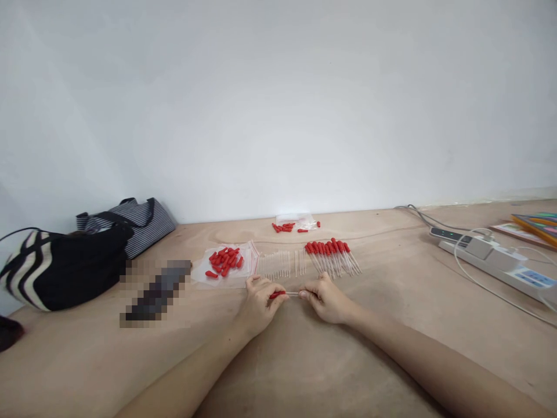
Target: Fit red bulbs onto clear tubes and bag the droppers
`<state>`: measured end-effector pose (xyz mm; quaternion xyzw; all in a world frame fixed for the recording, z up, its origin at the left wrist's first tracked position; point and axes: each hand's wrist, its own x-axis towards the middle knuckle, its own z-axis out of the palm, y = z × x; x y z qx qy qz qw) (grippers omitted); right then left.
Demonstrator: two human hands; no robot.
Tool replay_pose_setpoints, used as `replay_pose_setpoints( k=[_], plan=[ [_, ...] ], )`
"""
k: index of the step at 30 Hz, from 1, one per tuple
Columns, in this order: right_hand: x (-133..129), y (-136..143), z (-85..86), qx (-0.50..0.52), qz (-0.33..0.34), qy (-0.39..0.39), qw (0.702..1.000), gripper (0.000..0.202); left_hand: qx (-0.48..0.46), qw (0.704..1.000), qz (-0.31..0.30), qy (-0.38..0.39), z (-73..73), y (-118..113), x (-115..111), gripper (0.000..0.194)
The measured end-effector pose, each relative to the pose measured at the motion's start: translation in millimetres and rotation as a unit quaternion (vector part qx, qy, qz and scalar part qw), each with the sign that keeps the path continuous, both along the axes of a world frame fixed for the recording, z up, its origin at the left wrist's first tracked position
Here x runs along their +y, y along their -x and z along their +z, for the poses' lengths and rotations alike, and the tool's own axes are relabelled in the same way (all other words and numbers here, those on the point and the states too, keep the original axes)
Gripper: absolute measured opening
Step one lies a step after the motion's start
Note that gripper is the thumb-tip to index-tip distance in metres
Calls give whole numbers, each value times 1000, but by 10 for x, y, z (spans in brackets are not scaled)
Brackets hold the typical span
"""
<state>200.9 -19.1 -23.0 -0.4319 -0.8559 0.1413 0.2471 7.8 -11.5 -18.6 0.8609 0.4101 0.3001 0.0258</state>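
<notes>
My left hand [260, 299] pinches a red rubber dropper bulb [277, 295] between thumb and fingers. My right hand [329, 300] is closed on the other end of a thin clear dropper tube [293, 294], which spans the gap between both hands and meets the bulb. How deep the tube sits in the bulb is hidden by my fingers. Just beyond my hands lies a row of bare clear tubes [275, 265]. To their right, droppers with red bulbs [333, 248] lie side by side. Loose red bulbs [224, 260] are heaped on a plastic bag [250, 258] at the left.
More red bulbs [284, 227] lie by a clear bag near the wall. On the left are a black bag [87, 270], a striped bag [141, 223] and a pixelated dark object [159, 293]. A power strip [500, 264] with cables occupies the right side of the wooden table [391, 360].
</notes>
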Motion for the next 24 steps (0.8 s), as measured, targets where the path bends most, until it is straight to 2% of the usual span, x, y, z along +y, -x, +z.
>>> replay_pose_setpoints(
  k=[3,6,8,10,12,15,24],
  plan=[
    [60,-29,7,-19,-73,-27,997,33,26,999,33,-10,64,70,89,21],
    [172,-54,4,-22,-221,-75,972,30,51,988,140,-38,116,225,223,40],
    [259,-48,5,-38,-313,-107,943,29,71,972,221,-41,127,358,318,38],
    [344,-18,11,-65,-368,-123,919,29,85,955,284,-31,120,483,404,31],
    [417,26,20,-90,-386,-115,911,30,93,945,312,-19,100,580,473,25],
    [494,91,25,-115,-387,-84,911,31,95,943,317,-19,66,669,545,22],
    [509,137,-4,-127,-365,-67,920,24,104,937,334,-5,35,758,655,24]
  ],
)
